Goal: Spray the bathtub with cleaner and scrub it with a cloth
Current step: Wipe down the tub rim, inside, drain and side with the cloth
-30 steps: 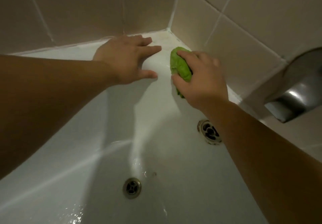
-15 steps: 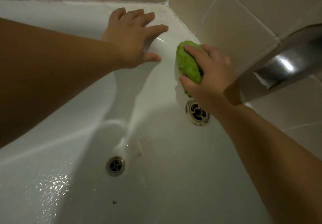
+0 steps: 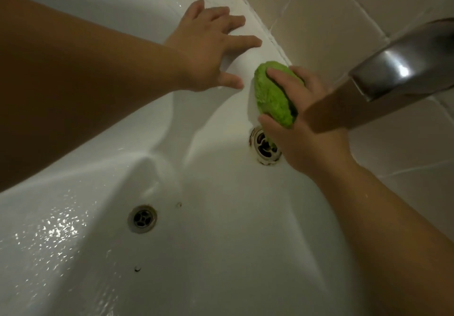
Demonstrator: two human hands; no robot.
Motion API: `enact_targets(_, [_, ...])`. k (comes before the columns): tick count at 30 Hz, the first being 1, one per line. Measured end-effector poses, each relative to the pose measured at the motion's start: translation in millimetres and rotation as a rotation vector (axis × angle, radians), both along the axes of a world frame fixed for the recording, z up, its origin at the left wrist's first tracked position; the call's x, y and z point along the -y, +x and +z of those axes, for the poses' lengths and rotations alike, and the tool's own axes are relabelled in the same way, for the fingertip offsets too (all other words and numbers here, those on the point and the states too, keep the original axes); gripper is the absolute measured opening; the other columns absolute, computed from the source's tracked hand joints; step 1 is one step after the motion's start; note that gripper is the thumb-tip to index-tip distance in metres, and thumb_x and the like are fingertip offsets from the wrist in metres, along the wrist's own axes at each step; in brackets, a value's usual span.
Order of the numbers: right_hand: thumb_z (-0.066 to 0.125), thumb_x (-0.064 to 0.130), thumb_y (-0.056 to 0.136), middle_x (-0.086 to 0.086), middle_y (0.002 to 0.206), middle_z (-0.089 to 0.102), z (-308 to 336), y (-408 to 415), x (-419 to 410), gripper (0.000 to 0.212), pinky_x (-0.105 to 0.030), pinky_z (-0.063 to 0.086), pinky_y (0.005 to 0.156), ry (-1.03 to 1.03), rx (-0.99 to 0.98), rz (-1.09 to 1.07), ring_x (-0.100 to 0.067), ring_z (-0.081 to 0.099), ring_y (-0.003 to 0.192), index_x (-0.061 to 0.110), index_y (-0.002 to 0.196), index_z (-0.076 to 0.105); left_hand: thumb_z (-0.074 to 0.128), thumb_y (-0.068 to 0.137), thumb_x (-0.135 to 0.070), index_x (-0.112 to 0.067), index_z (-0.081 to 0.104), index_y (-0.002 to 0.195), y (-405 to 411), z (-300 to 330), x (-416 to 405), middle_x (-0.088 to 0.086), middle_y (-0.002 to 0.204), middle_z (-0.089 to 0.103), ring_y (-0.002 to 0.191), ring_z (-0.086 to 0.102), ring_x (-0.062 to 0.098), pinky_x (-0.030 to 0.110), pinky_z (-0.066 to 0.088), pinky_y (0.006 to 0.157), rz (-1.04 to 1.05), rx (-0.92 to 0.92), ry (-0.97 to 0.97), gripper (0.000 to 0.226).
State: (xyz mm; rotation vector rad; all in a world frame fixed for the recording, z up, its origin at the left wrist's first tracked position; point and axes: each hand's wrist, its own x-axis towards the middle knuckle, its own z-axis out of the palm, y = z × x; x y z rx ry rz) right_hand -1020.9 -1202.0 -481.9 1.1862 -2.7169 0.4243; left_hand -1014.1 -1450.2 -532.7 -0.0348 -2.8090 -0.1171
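The right hand (image 3: 302,123) is gripping the bunched green cloth (image 3: 272,94) against the tub (image 3: 221,242) wall above the overflow (image 3: 264,147), while the left hand (image 3: 208,47), fingers spread flat, is bracing on the rim.

Dim warm light, wet glare on the bathtub (image 3: 56,232), wide-angle edge warping.

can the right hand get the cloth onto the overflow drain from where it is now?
Probably yes. The right hand grips the green cloth against the tub wall just above the overflow drain, with nothing between them. The faucet spout sits off to the side and the left hand rests further up the rim.
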Motion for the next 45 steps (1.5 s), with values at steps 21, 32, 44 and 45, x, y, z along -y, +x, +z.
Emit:
enact_targets(21, [0.077,0.030,0.082,0.005,0.140,0.053,-3,45,-95,0.065,-0.031,0.037,0.095,-0.027,-0.062,-0.038,-0.025,0.049,0.118,0.035,0.144,0.056,0.025,0.068,-0.101,-0.044,0.035,0.154,8,-10,-76,0.006,0.165,0.028,0.154,0.016,0.034,0.068,0.006,0.121,-0.186,0.003,0.196,0.103])
enact_targets(32, [0.067,0.043,0.088,-0.008,0.137,0.058,-5,28,-73,0.059,-0.044,0.050,0.092,0.014,-0.143,0.001,-0.031,0.053,0.105,0.028,0.145,0.057,0.038,0.075,-0.088,-0.041,0.036,0.155,15,3,-90,0.009,0.163,0.031,0.152,0.020,0.036,0.066,0.013,0.121,-0.190,0.073,0.213,0.093])
enact_targets(44, [0.069,0.042,0.083,-0.003,0.138,0.057,3,72,-133,0.060,-0.038,0.040,0.107,-0.049,-0.015,-0.136,-0.025,0.054,0.123,0.026,0.140,0.060,0.037,0.085,-0.086,-0.044,0.038,0.154,56,15,-167,0.004,0.168,0.027,0.157,0.009,0.028,0.059,0.005,0.123,-0.308,0.140,0.315,0.080])
enact_targets(45, [0.069,0.043,0.084,-0.003,0.139,0.058,2,67,-132,0.059,-0.042,0.041,0.107,-0.056,-0.019,-0.105,-0.025,0.055,0.124,0.025,0.140,0.061,0.041,0.086,-0.085,-0.044,0.039,0.153,57,15,-167,0.004,0.167,0.028,0.157,0.010,0.029,0.060,0.005,0.123,-0.313,0.139,0.329,0.079])
